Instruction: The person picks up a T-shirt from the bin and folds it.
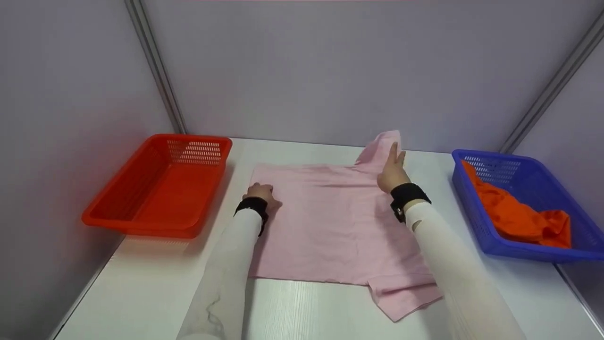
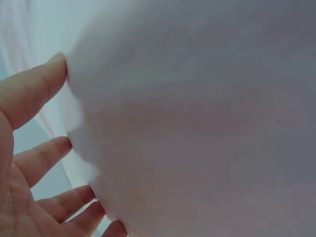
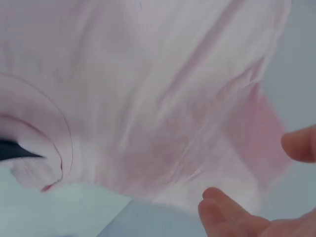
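Observation:
A pink T-shirt (image 1: 316, 222) lies spread sideways on the white table, its hem toward the left and its collar (image 3: 61, 116) showing in the right wrist view. My left hand (image 1: 261, 192) rests at the hem side near the far corner, spread fingertips (image 2: 59, 143) touching the cloth. By the far sleeve (image 1: 377, 148), which sticks up toward the back wall, is my right hand (image 1: 393, 174) with fingers extended. In the right wrist view its thumb and fingers stand apart around the sleeve; whether they touch it I cannot tell. The near sleeve (image 1: 406, 297) lies toward the front.
On the left stands a red plastic basket (image 1: 205, 208). A blue basket (image 1: 490, 236) on the right holds crumpled orange cloth (image 1: 514, 212). Pale panels (image 1: 306, 71) enclose the white table (image 1: 302, 307) at the back and both sides.

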The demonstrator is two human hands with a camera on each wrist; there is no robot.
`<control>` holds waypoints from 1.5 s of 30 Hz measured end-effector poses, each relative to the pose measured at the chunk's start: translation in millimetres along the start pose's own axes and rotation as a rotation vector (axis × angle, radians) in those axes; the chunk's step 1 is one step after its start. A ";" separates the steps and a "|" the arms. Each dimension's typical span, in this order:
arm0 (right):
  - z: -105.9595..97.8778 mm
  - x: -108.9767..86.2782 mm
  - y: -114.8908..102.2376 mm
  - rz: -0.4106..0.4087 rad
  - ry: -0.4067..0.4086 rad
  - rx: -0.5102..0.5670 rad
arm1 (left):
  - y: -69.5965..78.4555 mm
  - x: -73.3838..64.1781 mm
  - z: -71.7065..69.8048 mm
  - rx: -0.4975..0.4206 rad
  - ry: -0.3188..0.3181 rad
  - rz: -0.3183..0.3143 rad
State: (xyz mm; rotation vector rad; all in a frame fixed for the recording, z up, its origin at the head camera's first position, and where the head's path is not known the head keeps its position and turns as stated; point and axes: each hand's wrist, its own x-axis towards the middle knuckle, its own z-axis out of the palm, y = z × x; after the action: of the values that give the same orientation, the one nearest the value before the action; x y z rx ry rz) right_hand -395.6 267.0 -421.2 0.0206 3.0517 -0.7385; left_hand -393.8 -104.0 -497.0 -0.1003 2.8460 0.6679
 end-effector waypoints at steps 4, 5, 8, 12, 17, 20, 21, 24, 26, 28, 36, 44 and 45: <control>10.6 -10.8 1.9 -0.040 -0.179 -0.129 | 4.7 -5.9 -0.1 -0.001 0.027 -0.017; 13.3 -15.2 3.2 -0.056 -0.215 -0.161 | 6.7 -8.4 0.2 0.004 0.049 -0.020; 20.2 -29.8 11.3 -0.095 -0.268 -0.226 | 14.6 -17.0 3.2 0.054 0.145 -0.005; 23.5 -52.5 22.5 -0.126 -0.263 -0.310 | 22.0 -28.6 2.2 0.170 0.109 0.014; 19.0 -65.2 26.6 -0.135 -0.266 -0.379 | 29.2 -43.1 -19.8 0.314 -0.155 0.074; 17.5 -63.9 24.5 -0.127 -0.295 -0.372 | 33.4 -46.0 -28.7 0.318 -0.247 0.091; 17.6 -62.9 24.0 -0.126 -0.302 -0.366 | 33.4 -45.6 -29.6 0.312 -0.257 0.091; 20.3 -58.7 24.7 -0.146 -0.268 -0.347 | 29.1 -39.3 -26.8 0.255 -0.267 0.055; 24.3 -54.9 28.1 -0.164 -0.224 -0.323 | 23.0 -33.6 -22.0 0.200 -0.230 0.034; 29.4 -51.7 32.7 -0.170 -0.180 -0.290 | 15.5 -27.9 -16.9 0.137 -0.178 0.018; 40.4 -63.0 53.2 -0.211 -0.152 -0.089 | -8.5 -28.1 -5.7 0.053 -0.090 0.131; 30.6 -129.5 56.4 -0.377 -0.218 -0.076 | -21.6 -81.8 -1.2 -0.047 -0.103 0.352; 29.8 -137.5 57.2 -0.403 -0.245 -0.076 | -23.2 -87.6 0.0 -0.043 -0.127 0.366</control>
State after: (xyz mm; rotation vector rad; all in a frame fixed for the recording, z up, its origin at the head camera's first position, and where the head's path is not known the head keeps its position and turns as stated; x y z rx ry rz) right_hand -257.4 302.6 -473.2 -0.6501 2.8677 -0.5798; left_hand -305.7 -123.2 -487.3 0.4495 2.7495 0.7727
